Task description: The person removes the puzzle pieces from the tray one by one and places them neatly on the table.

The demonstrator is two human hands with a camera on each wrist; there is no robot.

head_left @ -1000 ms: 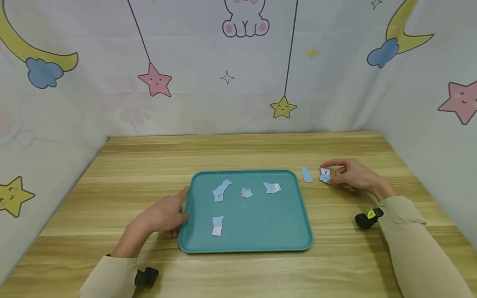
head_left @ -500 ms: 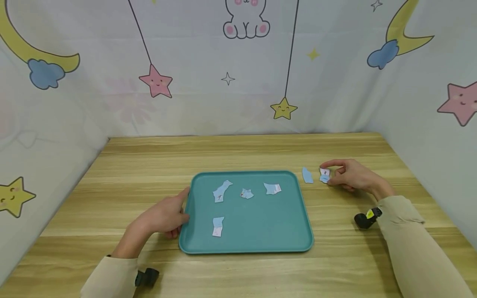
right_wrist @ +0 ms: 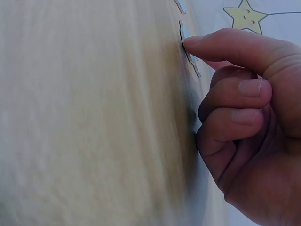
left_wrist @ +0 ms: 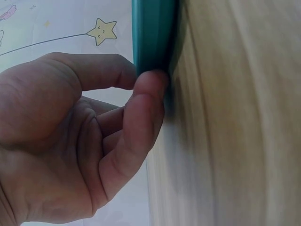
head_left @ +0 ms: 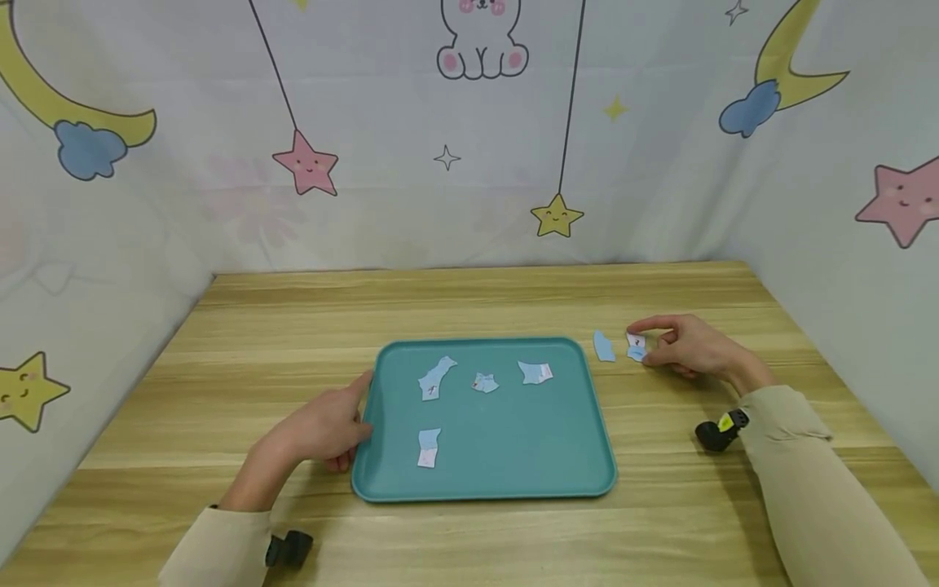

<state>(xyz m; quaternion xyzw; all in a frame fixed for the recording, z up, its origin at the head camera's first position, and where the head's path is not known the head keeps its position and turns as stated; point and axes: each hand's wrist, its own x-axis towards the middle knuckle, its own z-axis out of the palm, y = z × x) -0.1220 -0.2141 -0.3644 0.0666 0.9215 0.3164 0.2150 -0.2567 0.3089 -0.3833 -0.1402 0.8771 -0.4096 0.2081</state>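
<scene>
My right hand (head_left: 693, 349) is at the far right of the table, its thumb and index finger on a small pale blue and white puzzle piece (head_left: 636, 348). In the right wrist view the thumb touches the thin piece (right_wrist: 189, 46) and the other fingers are curled. A plain pale blue piece (head_left: 604, 346) lies just left of it, outside the tray. My left hand (head_left: 326, 421) holds the left rim of the teal tray (head_left: 513, 456). The left wrist view has thumb and fingers around the tray's edge (left_wrist: 153, 42); part of the grip is hidden.
Inside the tray, a long piece (head_left: 436, 378), a small piece (head_left: 484, 382) and a wider piece (head_left: 535, 372) lie along the top. Another piece (head_left: 429, 448) is at lower left. A patterned cloth (head_left: 381, 220) stands behind the wooden table (head_left: 469, 306).
</scene>
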